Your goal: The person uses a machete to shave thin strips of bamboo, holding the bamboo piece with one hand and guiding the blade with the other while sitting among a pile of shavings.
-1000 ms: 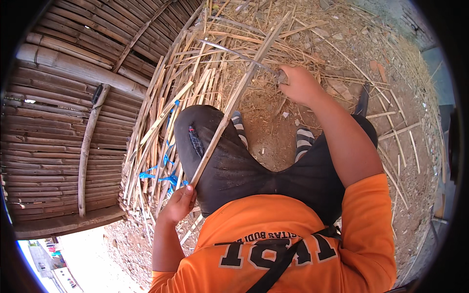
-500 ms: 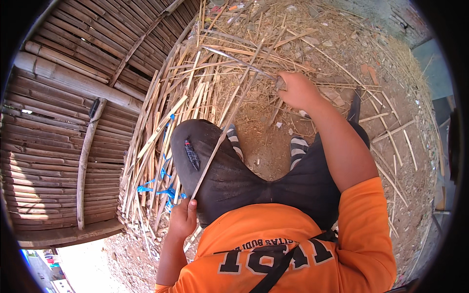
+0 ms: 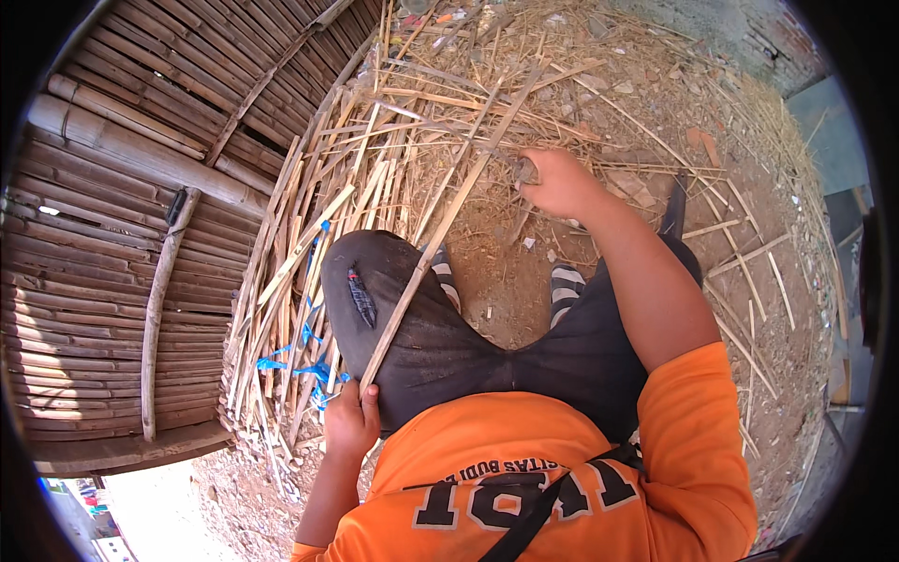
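My left hand [image 3: 352, 418] is closed round the lower end of a long, flat bamboo strip [image 3: 409, 292]. The strip slants up and right over my left thigh, out past the knee. My right hand [image 3: 560, 184], arm stretched forward, grips the dark handle of a long thin-bladed knife [image 3: 401, 110]. Its pale blade points left and crosses the strip near its far part. Whether the edge touches the strip I cannot tell.
Many split bamboo strips [image 3: 298, 245] lie heaped by my left leg, with torn blue plastic [image 3: 314, 367] among them. A bamboo-slat structure [image 3: 89, 309] stands at left. Shavings and loose strips [image 3: 740, 248] litter the dirt ground. A wall [image 3: 740, 42] rises at the far right.
The bamboo strip has turned, so its broad pale face now shows. My right hand and the knife have shifted slightly left and down. My left hand keeps its hold.
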